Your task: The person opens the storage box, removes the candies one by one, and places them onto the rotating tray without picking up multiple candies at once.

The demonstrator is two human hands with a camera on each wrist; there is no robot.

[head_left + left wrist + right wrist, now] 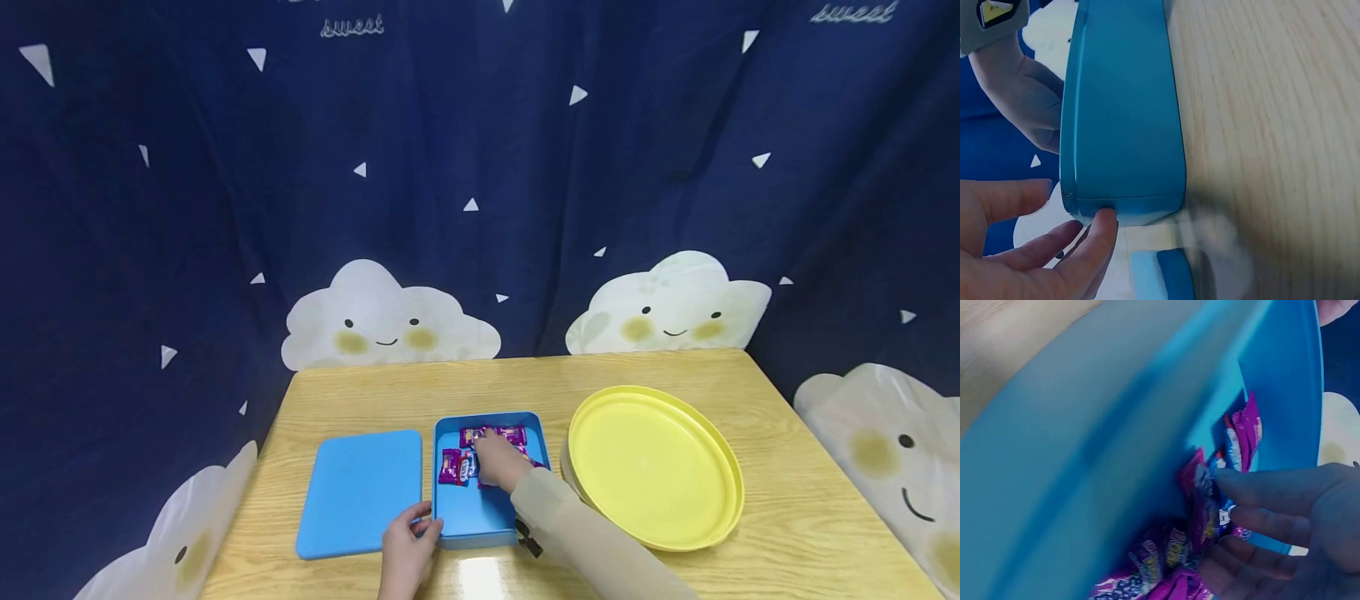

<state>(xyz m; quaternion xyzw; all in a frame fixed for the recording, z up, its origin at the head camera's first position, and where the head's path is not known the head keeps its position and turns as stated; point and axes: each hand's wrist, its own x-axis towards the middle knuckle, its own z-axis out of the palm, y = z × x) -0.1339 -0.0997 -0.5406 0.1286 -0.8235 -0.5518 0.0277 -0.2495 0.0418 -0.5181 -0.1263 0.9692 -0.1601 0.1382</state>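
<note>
On wood table (pixel 375 392) w/ starry curtain (pixel 480 167) behind: blue box (pixel 480 517), lid (pixel 360 492), yellow plate (pixel 652 467).

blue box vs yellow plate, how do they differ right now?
The blue box is rectangular; the yellow plate is round. The box holds purple candy packets; the plate holds nothing. Both hands are at the box, left hand on its near corner, right hand inside; neither touches the plate. Both sit on the wooden table.
</note>
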